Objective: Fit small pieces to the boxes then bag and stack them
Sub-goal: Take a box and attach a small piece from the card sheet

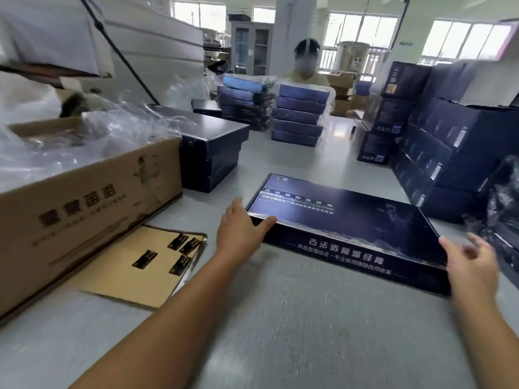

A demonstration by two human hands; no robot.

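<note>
Left hand (241, 228) spread against dark box (345, 228), right hand (471, 265) spread beside it | grey table (309, 318) | windows (466, 40) behind

Single head-worn wide-angle view, forward and down over the table (295, 332)

One flat dark box (345, 220), four small dark pieces (144, 259), one cardboard sheet (120, 279), two bagged stacks (300, 116), one brown carton (84, 214).

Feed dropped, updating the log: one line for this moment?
left hand: thumb on flat box corner | right hand: open by its right corner | small pieces: on cardboard sheet
</note>
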